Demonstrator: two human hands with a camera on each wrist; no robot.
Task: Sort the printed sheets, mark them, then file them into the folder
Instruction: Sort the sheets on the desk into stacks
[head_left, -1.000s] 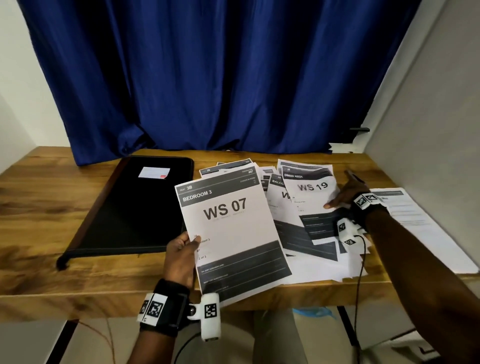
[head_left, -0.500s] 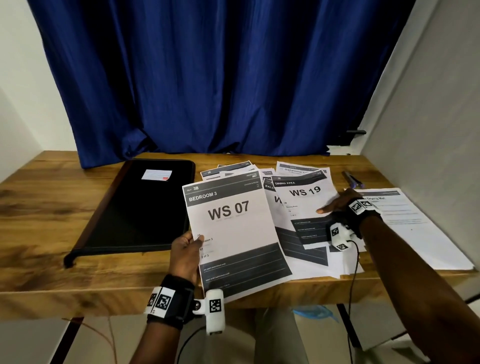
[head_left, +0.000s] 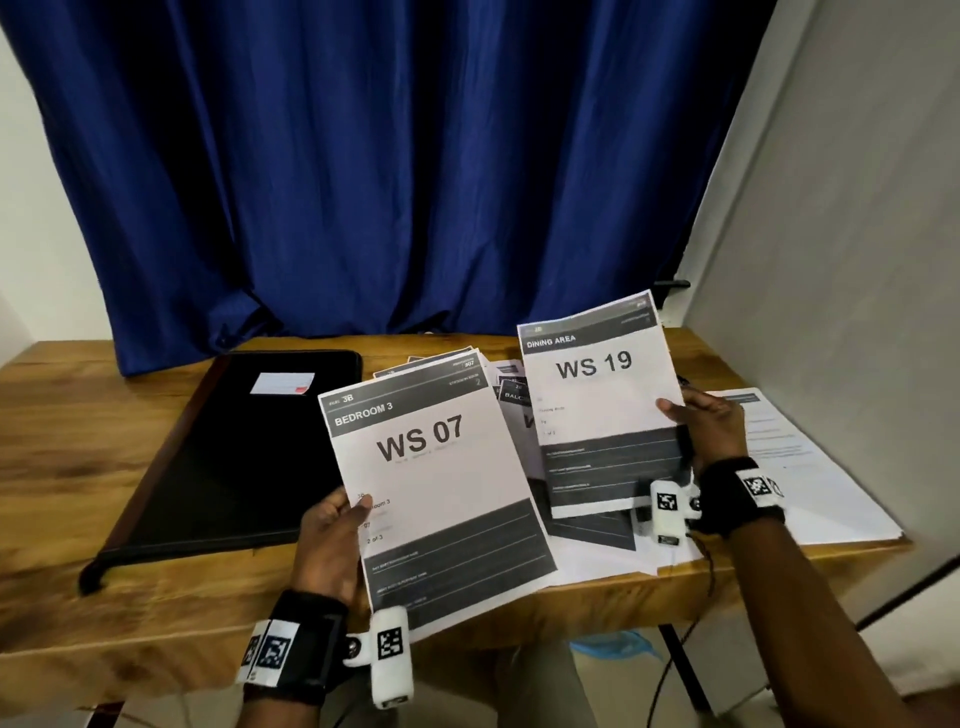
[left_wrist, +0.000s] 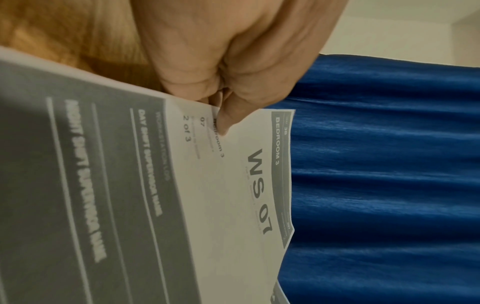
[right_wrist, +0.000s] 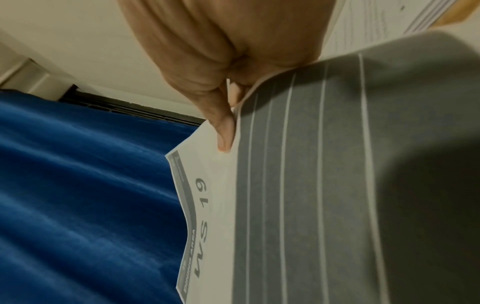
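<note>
Two sheets are held up over the wooden table (head_left: 62, 415), one in each hand. Far to the left, a black folder (head_left: 234, 457) is seen lying flat and closed on the table, with a small white label (head_left: 283, 383) stuck near its far edge. Just beside it, the sheet marked WS 07 (head_left: 436, 488) is pinched at its left edge by the left hand (head_left: 332, 540), with the thumb pressed on the front and the fingers tucked behind. Under and behind it, a loose pile of printed sheets (head_left: 587, 535) is spread on the table. Next, the sheet marked WS 19 (head_left: 597, 405) is gripped at its right edge by the right hand (head_left: 711, 426), thumb on top. At the far right, a white text sheet (head_left: 810, 467) is laid flat. A blue curtain (head_left: 415, 156) is hung behind the table.
</note>
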